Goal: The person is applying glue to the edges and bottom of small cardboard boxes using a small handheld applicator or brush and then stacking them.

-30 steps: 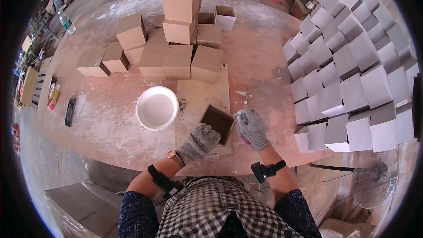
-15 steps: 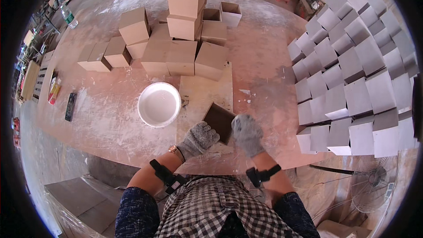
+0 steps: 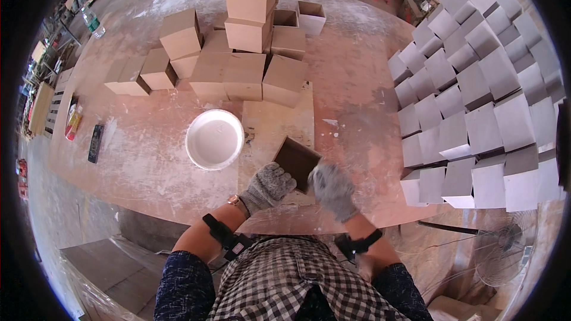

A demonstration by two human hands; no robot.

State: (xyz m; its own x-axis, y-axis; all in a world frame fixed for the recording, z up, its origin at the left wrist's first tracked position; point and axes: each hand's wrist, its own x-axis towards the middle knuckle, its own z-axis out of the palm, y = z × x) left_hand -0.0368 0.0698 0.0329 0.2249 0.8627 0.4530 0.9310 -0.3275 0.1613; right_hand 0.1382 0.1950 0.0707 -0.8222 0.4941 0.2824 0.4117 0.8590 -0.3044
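Note:
A brown open-topped square box [image 3: 296,156] sits tilted on a pale board [image 3: 278,120] near the table's front edge, its dark inside facing up. My left hand [image 3: 270,186], in a grey knit glove, is closed on the box's near-left side. At the box's right corner is my right hand [image 3: 333,187], gloved alike, its fingers curled; whatever may be in them is hidden. Left of the board stands a white round tub [image 3: 215,139] with whitish contents.
Brown boxes [image 3: 245,76] are stacked across the table's far side. White-coated boxes [image 3: 466,135] stand in rows to the right, above a floor fan [image 3: 503,248]. On the left lie a dark, narrow object [image 3: 95,144] and a red-yellow packet [image 3: 74,122]; a bottle [image 3: 93,23] stands farther back.
My right hand has slid slightly nearer me along the box's right side. My left hand and the box have hardly moved.

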